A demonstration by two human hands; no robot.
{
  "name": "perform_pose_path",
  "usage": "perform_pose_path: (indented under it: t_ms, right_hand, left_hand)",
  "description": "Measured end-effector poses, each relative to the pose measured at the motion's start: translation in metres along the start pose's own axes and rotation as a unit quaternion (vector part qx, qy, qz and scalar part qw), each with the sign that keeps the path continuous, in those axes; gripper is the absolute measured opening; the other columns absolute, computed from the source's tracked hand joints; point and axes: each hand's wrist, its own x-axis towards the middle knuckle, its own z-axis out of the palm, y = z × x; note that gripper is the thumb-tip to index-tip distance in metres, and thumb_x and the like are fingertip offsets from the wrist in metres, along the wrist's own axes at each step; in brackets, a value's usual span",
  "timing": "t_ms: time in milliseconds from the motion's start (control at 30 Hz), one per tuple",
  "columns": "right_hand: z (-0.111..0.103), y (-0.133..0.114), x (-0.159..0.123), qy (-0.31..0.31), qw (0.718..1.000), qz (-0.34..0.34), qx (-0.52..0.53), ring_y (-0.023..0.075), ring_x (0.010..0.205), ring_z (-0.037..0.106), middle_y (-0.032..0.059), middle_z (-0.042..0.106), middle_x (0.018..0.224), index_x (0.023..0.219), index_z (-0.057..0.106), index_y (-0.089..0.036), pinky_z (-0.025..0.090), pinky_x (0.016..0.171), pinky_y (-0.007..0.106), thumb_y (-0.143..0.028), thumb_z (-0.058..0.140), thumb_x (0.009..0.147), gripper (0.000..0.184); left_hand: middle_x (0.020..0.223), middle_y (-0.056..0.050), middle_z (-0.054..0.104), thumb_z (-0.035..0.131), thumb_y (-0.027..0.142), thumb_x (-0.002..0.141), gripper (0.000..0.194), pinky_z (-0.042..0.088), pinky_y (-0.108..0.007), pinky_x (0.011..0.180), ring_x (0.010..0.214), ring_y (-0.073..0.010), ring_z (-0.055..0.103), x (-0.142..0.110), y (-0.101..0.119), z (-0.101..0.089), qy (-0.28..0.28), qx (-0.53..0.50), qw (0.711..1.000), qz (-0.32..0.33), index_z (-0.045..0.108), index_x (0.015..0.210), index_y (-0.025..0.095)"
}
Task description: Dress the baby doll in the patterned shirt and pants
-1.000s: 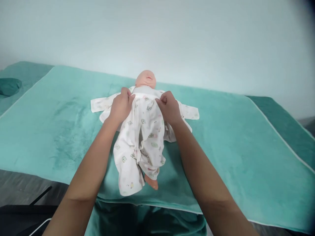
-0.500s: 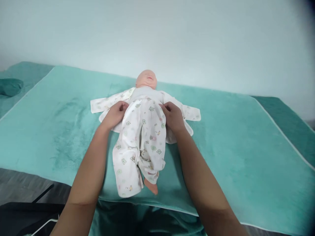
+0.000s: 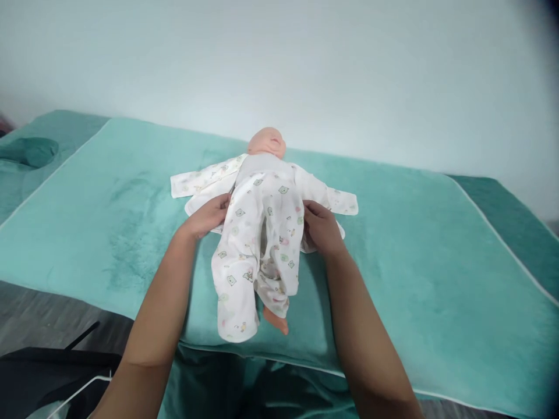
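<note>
A baby doll (image 3: 267,142) lies on its back, its head toward the wall. It wears patterned white pants (image 3: 244,233) over a grey-white top (image 3: 266,164). Spread beneath it, a patterned baby jacket (image 3: 209,176) has its sleeves out to both sides. At the pants' left side, below the waist, my left hand (image 3: 209,215) is closed on the edge, fingertips partly hidden. Mirroring it on the right side, my right hand (image 3: 322,226) has its fingers curled in behind the cloth. One bare doll foot (image 3: 276,320) shows under the right pant leg; the left cuff covers the other.
The doll lies on a teal padded bed (image 3: 414,279) with white piping, against a pale wall (image 3: 305,70). A face hole (image 3: 37,151) is at the bed's left end. On the lower left are a black object (image 3: 48,372) and a white cable (image 3: 82,387).
Both hands have slid down from the waistband to the sides of the hips. The view has shifted slightly, so the doll appears farther right. The left pant leg hangs a little straighter.
</note>
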Motion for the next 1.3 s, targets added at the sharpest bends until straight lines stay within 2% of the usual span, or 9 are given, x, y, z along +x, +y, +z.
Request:
perform_pose_path:
  t_ms: [200, 333, 500, 667, 767, 867, 1067, 1200, 1300]
  right_hand:
    - [-0.003, -0.007, -0.004, -0.021, 0.999, -0.032, -0.001, 0.0171, 0.08, 0.067, -0.0005, 0.074, 0.094, 0.104, 0.073, -0.027, 0.055, 0.073, 0.031, -0.049, 0.076, 0.081, 0.032]
    - [-0.002, -0.009, -0.005, -0.048, 0.999, -0.023, 0.008, 0.0178, 0.082, 0.067, 0.0, 0.074, 0.095, 0.102, 0.072, -0.027, 0.055, 0.073, 0.031, -0.042, 0.079, 0.077, 0.029]
    - [0.007, -0.003, 0.0, 0.041, 0.996, -0.048, -0.058, 0.0167, 0.076, 0.062, -0.0016, 0.07, 0.083, 0.089, 0.069, -0.023, 0.05, 0.071, 0.03, -0.038, 0.069, 0.083, 0.015]
    - [0.016, -0.009, 0.004, 0.038, 0.998, -0.038, 0.018, 0.0178, 0.079, 0.063, -0.002, 0.071, 0.085, 0.093, 0.065, -0.024, 0.052, 0.071, 0.03, -0.041, 0.073, 0.078, 0.024]
    - [0.022, -0.017, 0.006, 0.06, 0.998, -0.029, -0.001, 0.0198, 0.08, 0.062, -0.0012, 0.069, 0.079, 0.081, 0.061, -0.024, 0.053, 0.07, 0.031, -0.041, 0.083, 0.067, 0.031]
    - [0.023, -0.021, 0.006, 0.074, 0.997, -0.029, -0.002, 0.0197, 0.077, 0.061, 0.0, 0.067, 0.075, 0.073, 0.058, -0.024, 0.053, 0.068, 0.032, -0.044, 0.081, 0.069, 0.031]
    - [0.012, -0.013, -0.002, 0.002, 0.998, -0.025, 0.066, 0.0193, 0.073, 0.066, 0.0002, 0.07, 0.082, 0.091, 0.066, -0.025, 0.054, 0.065, 0.033, -0.044, 0.073, 0.077, 0.025]
    - [0.011, -0.009, 0.0, -0.008, 0.997, -0.03, 0.07, 0.0207, 0.081, 0.069, 0.0006, 0.074, 0.088, 0.093, 0.069, -0.025, 0.057, 0.074, 0.035, -0.049, 0.075, 0.079, 0.028]
    - [0.013, -0.007, 0.003, -0.014, 0.995, -0.03, 0.093, 0.0206, 0.08, 0.069, 0.0, 0.074, 0.087, 0.091, 0.069, -0.025, 0.057, 0.074, 0.036, -0.048, 0.077, 0.078, 0.027]
  left_hand:
    - [0.089, -0.002, 0.071, 0.073, 0.031, 0.074, 0.029, 0.049, -0.028, 0.068, 0.077, -0.0168, 0.061, 0.001, -0.003, 0.002, 0.029, -0.041, 0.998, 0.024, 0.071, 0.1, 0.019]
    - [0.082, 0.0, 0.07, 0.076, 0.031, 0.072, 0.027, 0.048, -0.028, 0.067, 0.071, -0.0155, 0.059, 0.002, -0.006, 0.004, 0.049, -0.078, 0.996, 0.011, 0.071, 0.095, 0.019]
    - [0.077, 0.002, 0.067, 0.077, 0.033, 0.074, 0.025, 0.046, -0.025, 0.065, 0.069, -0.0141, 0.057, 0.006, -0.009, 0.013, 0.095, -0.104, 0.99, 0.017, 0.07, 0.092, 0.019]
    - [0.073, 0.003, 0.061, 0.076, 0.037, 0.077, 0.023, 0.042, -0.023, 0.059, 0.065, -0.0119, 0.053, 0.008, -0.007, 0.025, 0.136, -0.145, 0.979, 0.043, 0.062, 0.082, 0.02]
    - [0.078, 0.003, 0.061, 0.075, 0.036, 0.076, 0.023, 0.043, -0.024, 0.062, 0.069, -0.012, 0.053, 0.007, -0.002, 0.031, 0.165, -0.155, 0.973, 0.05, 0.059, 0.083, 0.02]
    - [0.085, 0.002, 0.063, 0.075, 0.034, 0.075, 0.023, 0.046, -0.025, 0.066, 0.075, -0.0136, 0.056, 0.006, 0.002, 0.034, 0.191, -0.141, 0.97, 0.054, 0.061, 0.088, 0.021]
    - [0.08, 0.002, 0.058, 0.073, 0.035, 0.074, 0.023, 0.042, -0.025, 0.065, 0.073, -0.0127, 0.05, 0.006, 0.001, 0.031, 0.2, -0.108, 0.972, 0.061, 0.057, 0.082, 0.021]
    - [0.074, 0.004, 0.051, 0.073, 0.034, 0.073, 0.025, 0.038, -0.024, 0.062, 0.07, -0.0121, 0.045, 0.009, -0.003, 0.029, 0.214, -0.087, 0.97, 0.075, 0.052, 0.076, 0.021]
    - [0.073, 0.004, 0.049, 0.072, 0.029, 0.072, 0.023, 0.037, -0.024, 0.061, 0.069, -0.0113, 0.042, 0.01, -0.005, 0.028, 0.21, -0.101, 0.969, 0.085, 0.051, 0.075, 0.021]
